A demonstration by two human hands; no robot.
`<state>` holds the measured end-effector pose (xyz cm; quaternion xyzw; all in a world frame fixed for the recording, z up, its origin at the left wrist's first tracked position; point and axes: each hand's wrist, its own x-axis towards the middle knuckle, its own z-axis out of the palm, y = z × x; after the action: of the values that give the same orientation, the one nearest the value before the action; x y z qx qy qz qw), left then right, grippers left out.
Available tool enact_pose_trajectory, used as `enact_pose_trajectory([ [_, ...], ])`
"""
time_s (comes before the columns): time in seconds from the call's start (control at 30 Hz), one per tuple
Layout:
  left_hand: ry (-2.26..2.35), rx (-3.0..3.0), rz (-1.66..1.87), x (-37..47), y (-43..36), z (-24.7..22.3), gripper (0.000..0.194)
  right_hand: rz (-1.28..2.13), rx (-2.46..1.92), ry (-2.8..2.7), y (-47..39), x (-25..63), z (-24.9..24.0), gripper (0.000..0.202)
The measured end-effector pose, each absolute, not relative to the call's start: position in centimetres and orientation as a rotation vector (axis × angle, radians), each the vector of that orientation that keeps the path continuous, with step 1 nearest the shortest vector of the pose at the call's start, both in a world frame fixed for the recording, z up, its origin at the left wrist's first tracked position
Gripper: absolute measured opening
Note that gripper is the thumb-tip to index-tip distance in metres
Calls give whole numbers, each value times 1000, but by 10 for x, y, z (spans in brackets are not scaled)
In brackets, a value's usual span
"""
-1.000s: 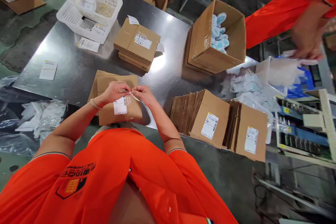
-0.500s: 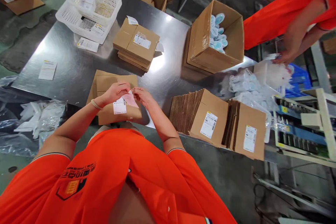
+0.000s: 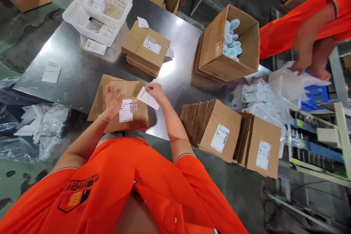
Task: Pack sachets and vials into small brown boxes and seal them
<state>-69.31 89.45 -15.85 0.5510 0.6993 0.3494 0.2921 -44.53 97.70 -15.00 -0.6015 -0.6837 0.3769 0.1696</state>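
A flat folded cardboard box [image 3: 139,119] lies in front of me at the near edge of the metal table, with a white printed label [image 3: 126,111] on its face. My right hand [image 3: 155,93] pinches another white printed label [image 3: 147,98] by its upper edge, over the box's right side. Above the left part of the cardboard is my left hand [image 3: 113,99], slightly blurred, its fingers apart and nothing visible in them.
Beyond lies a stack of flat boxes [image 3: 148,45], with white baskets [image 3: 120,20] to its left. Labelled flat boxes [image 3: 222,128] stand in a row at right. An open carton [image 3: 233,65] holds blue-white items. At far right a co-worker's hands [image 3: 301,58] handle clear plastic.
My hands have moved apart. The paper between them, which showed a pink side, is now in my right hand, printed side showing. The co-worker's hands have spread over the plastic.
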Motion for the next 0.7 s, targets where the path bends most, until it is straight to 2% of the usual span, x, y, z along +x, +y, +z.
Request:
enact_pose_trajectory([
  [0.13,2257,1147,568,-734,881,-169,106,1022,-1834,-2422,1049,-440,-138,20],
  [0.2,2234,1035,448,-744,877,-177,116,1055,-1828,-2648,1070,-452,-141,17],
  [0.3,2166,988,458,-747,873,-189,113,925,-1876,-2896,1079,-480,-156,17],
  [0.47,2145,988,478,-747,873,-197,109,503,-1896,-3007,1082,-501,-178,41],
  [0.57,2138,1000,435,-749,873,-196,109,385,-1905,-2756,1080,-481,-173,53],
  [0.7,2137,1025,421,-752,871,-196,108,311,-2061,-2036,1029,-435,-165,61],
])
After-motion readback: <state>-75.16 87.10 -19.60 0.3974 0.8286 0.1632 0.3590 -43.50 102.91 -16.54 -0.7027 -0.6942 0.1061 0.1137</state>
